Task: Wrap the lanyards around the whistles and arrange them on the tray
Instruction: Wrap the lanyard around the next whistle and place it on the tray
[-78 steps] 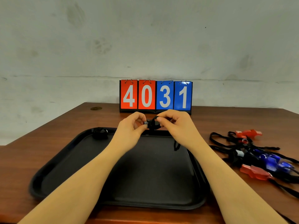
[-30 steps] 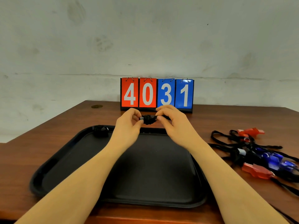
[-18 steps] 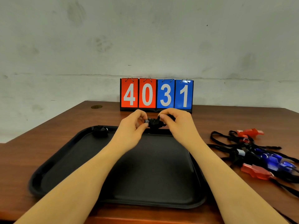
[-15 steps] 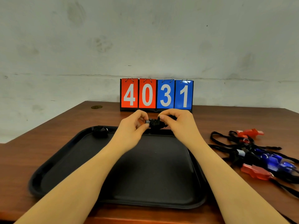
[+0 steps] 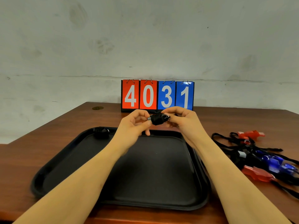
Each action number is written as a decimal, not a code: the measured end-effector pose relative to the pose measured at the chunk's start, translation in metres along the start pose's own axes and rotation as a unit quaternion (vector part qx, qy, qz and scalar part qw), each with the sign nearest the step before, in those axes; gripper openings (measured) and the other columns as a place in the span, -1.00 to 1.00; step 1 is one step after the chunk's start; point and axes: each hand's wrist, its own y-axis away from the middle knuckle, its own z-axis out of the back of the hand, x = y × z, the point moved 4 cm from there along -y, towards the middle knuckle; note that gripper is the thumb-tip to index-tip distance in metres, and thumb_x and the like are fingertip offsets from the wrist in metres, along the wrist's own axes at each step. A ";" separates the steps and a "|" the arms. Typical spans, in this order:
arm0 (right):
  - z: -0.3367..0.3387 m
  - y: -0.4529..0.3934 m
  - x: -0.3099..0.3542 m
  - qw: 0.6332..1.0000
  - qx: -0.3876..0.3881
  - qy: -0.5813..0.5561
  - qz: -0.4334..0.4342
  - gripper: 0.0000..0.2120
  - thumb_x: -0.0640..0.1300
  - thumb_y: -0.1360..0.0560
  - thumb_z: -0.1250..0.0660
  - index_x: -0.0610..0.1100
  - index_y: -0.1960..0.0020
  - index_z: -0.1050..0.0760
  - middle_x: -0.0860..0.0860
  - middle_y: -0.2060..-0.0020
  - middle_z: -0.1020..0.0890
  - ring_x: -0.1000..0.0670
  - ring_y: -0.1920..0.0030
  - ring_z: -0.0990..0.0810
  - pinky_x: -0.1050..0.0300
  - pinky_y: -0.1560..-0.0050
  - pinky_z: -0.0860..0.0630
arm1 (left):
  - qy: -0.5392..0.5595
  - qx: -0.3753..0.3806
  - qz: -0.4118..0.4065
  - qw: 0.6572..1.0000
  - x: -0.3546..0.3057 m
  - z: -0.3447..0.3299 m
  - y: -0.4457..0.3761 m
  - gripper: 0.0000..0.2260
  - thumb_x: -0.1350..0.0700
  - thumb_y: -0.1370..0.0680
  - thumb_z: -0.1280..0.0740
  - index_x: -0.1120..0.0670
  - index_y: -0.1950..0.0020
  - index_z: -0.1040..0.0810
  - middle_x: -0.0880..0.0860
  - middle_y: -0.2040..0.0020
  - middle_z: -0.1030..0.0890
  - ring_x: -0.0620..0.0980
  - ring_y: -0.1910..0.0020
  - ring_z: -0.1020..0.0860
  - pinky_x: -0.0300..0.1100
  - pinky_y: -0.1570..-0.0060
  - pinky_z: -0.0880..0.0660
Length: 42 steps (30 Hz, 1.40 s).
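Head view: two bare forearms run up from the bottom edge, crossing a black tray (image 5: 191, 199) that fills the lower centre on a brown table (image 5: 40, 152). Above the tray's far rim, at mid-frame, both hands pinch one black bundle (image 5: 157, 119) — a whistle wound in its lanyard, held in the air. The left hand (image 5: 134, 125) pinches its left end between thumb and fingers; the right hand (image 5: 182, 120) curls round its right end. A second wrapped bundle (image 5: 101, 132) lies in the tray's far left corner. At the right of the frame, on the table beside the tray, sits a loose pile (image 5: 258, 156) of red and blue whistles with black lanyards — unwrapped. Beyond the hands a scoreboard (image 5: 157, 95) reads 4031, against a pale wall.
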 end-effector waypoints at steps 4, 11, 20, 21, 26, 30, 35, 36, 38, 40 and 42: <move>-0.004 0.002 0.000 1.000 0.002 0.004 0.019 -0.84 -0.33 -0.49 -0.28 -0.14 0.05 -0.58 -0.07 0.30 -0.63 0.05 0.32 -0.59 0.15 0.06 -0.58 | 0.043 -0.029 0.011 0.999 0.003 0.002 -0.001 -0.90 0.23 -0.50 -0.32 0.04 0.07 -0.51 -0.02 0.30 -0.60 -0.14 0.35 -0.55 -0.20 0.21 -0.39; -0.009 0.005 0.000 0.999 0.014 0.000 0.032 -0.90 -0.25 -0.45 -0.36 -0.07 0.11 -0.61 0.03 0.37 -0.64 0.09 0.26 -0.61 0.16 0.03 -0.57 | 0.056 -0.055 0.012 0.997 0.004 0.004 -0.003 -0.89 0.29 -0.48 -0.34 0.10 0.07 -0.51 0.06 0.20 -0.63 -0.10 0.27 -0.63 -0.26 0.14 -0.51; -0.007 0.008 0.006 0.998 0.040 0.013 0.046 -0.82 -0.30 -0.44 -0.36 -0.02 0.12 -0.60 0.12 0.29 -0.67 0.13 0.21 -0.65 0.31 0.20 -0.56 | 0.094 0.015 0.044 0.995 0.006 -0.004 -0.004 -0.75 0.17 -0.48 -0.36 0.11 -0.12 -0.40 0.15 0.06 -0.64 0.08 0.11 -0.65 -0.08 0.04 -0.58; -0.007 0.008 0.006 0.998 0.040 0.013 0.043 -0.81 -0.30 -0.44 -0.36 -0.02 0.12 -0.60 0.12 0.27 -0.67 0.13 0.19 -0.66 0.30 0.20 -0.56 | 0.081 0.022 0.034 0.996 0.005 -0.004 -0.004 -0.70 0.19 -0.49 -0.35 0.08 -0.19 -0.39 0.11 0.00 -0.63 0.05 0.06 -0.65 -0.09 0.03 -0.58; -0.007 0.006 0.001 0.998 0.046 0.032 0.025 -0.84 -0.30 -0.43 -0.37 -0.06 0.10 -0.61 0.02 0.22 -0.68 0.07 0.18 -0.66 0.23 0.11 -0.59 | 0.025 0.020 0.007 0.999 0.001 -0.004 -0.001 -0.76 0.25 -0.48 -0.36 0.05 -0.12 -0.54 0.04 -0.09 -0.61 -0.05 -0.01 -0.63 -0.14 -0.02 -0.58; -0.006 0.003 -0.002 0.998 0.007 0.054 0.005 -0.93 -0.27 -0.41 -0.40 -0.12 0.18 -0.60 0.02 0.42 -0.62 0.13 0.41 -0.55 0.28 0.32 -0.50 | 0.027 -0.002 0.014 1.000 0.001 -0.003 0.000 -0.79 0.28 -0.42 -0.42 0.09 0.00 -0.54 0.04 -0.01 -0.61 0.01 0.08 -0.65 -0.12 0.06 -0.61; -0.009 0.003 -0.001 0.999 -0.004 0.041 0.010 -0.96 -0.28 -0.42 -0.40 -0.20 0.16 -0.55 -0.09 0.38 -0.65 0.02 0.40 -0.61 0.26 0.40 -0.51 | -0.019 0.012 -0.015 1.000 -0.003 -0.008 0.001 -0.68 0.25 -0.44 -0.41 -0.01 -0.14 -0.50 -0.02 -0.01 -0.52 -0.01 0.05 -0.60 -0.20 0.17 -0.61; -0.010 0.003 -0.001 0.999 -0.007 0.042 0.011 -0.96 -0.29 -0.41 -0.40 -0.21 0.15 -0.55 -0.12 0.37 -0.64 0.01 0.38 -0.61 0.24 0.38 -0.53 | -0.032 0.017 -0.022 0.999 -0.003 -0.008 0.001 -0.68 0.23 -0.45 -0.40 -0.03 -0.16 -0.50 -0.03 -0.02 -0.52 -0.01 0.05 -0.60 -0.24 0.18 -0.60; -0.010 0.003 0.000 0.999 -0.012 0.044 0.015 -0.94 -0.29 -0.41 -0.41 -0.22 0.14 -0.54 -0.13 0.35 -0.64 -0.01 0.35 -0.62 0.22 0.33 -0.55 | -0.055 0.020 -0.031 0.998 -0.003 -0.008 0.001 -0.69 0.21 -0.46 -0.39 -0.04 -0.16 -0.50 -0.03 -0.06 -0.54 -0.01 0.02 -0.59 -0.29 0.20 -0.59; -0.012 0.004 0.000 0.998 -0.014 0.052 0.021 -0.92 -0.29 -0.40 -0.41 -0.21 0.13 -0.54 -0.12 0.34 -0.64 0.02 0.35 -0.63 0.25 0.29 -0.56 | -0.087 0.013 -0.038 0.995 -0.003 -0.006 0.000 -0.69 0.19 -0.46 -0.40 -0.03 -0.16 -0.51 -0.02 -0.08 -0.55 -0.02 0.03 -0.59 -0.30 0.21 -0.59; -0.013 0.005 0.001 0.998 -0.017 0.062 0.027 -0.92 -0.29 -0.40 -0.41 -0.17 0.15 -0.53 -0.09 0.33 -0.64 0.10 0.37 -0.62 0.31 0.29 -0.55 | -0.112 0.008 -0.041 0.993 -0.002 -0.005 0.000 -0.70 0.17 -0.45 -0.40 -0.03 -0.17 -0.52 -0.04 -0.08 -0.56 -0.04 0.02 -0.58 -0.28 0.21 -0.59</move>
